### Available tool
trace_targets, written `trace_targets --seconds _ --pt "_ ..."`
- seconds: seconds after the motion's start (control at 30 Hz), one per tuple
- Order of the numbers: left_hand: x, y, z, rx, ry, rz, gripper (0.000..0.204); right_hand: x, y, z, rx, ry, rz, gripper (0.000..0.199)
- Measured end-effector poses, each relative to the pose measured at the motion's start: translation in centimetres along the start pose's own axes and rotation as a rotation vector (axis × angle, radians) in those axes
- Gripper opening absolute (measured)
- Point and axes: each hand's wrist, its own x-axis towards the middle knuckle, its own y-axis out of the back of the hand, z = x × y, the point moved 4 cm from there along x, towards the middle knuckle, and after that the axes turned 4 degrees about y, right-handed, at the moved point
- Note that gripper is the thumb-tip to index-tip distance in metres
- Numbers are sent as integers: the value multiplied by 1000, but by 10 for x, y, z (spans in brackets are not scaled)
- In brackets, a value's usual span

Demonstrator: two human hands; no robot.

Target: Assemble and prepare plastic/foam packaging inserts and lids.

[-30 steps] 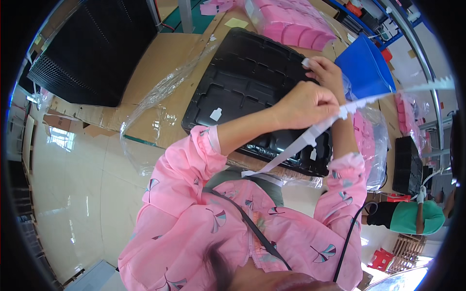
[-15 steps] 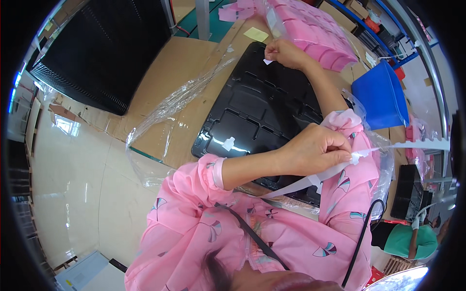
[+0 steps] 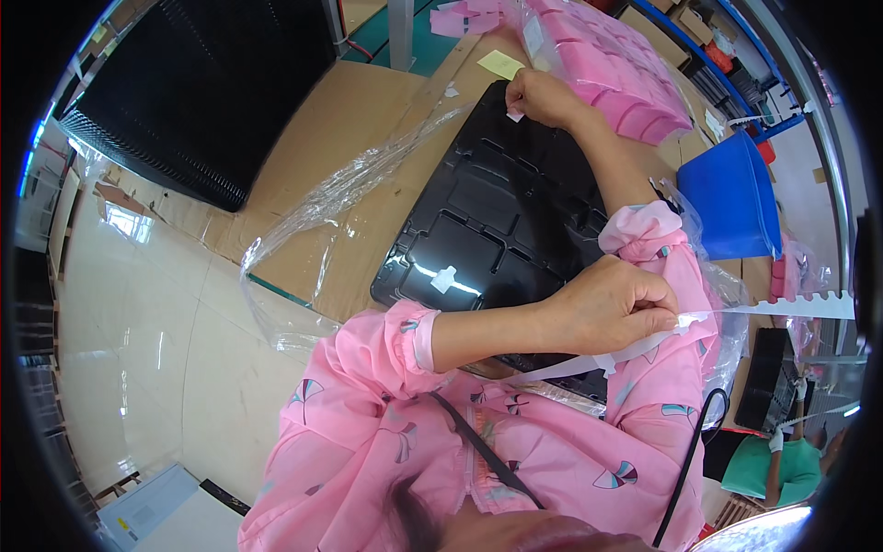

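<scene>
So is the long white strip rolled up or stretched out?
Stretched out, where it shows: the white strip runs long and uncoiled on both sides of the left hand.

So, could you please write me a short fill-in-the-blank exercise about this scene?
1. The left hand pinches a long strip coloured ____.
2. The right hand holds a small white tab at the far end of a moulded tray coloured ____.
3. In the picture, the blue bin stands to the ____ of the tray.
4. The person's sleeves are mainly ____.

Missing words: white; black; right; pink.
</scene>
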Motion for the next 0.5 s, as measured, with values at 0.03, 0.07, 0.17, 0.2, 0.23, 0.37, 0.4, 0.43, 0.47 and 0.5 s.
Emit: trace_targets --seconds 0.03,0.07,0.17,0.2,0.23,0.37,0.4,0.43,0.47,0.5 --pt "0 0 1 3 4 -7 12 0 0 2 -8 -4 5 14" --pt "1 0 2 6 8 -15 11 -1 -1 4 -16 -8 10 16" --pt "1 -2 1 16 -27 -16 12 -16 1 5 -48 -107 352 26" --pt "2 -2 0 42 -5 -19 12 -25 0 5 -31 -136 381 29" --pt "4 -1 0 73 17 -21 13 -33 0 6 -11 -162 414 32" --pt "9 0 1 24 54 36 12 -100 9 8 201 -160 637 30" --pt "11 1 -1 -2 86 48 12 -125 10 8 335 -179 702 28" --pt "14 3 -1 76 33 70 13 -150 9 6 473 -193 767 26" --pt "16 3 -6 83 48 99 13 -177 8 1 608 -216 837 24" --pt "19 5 -9 88 52 111 13 -204 9 -6 656 -327 915 21"
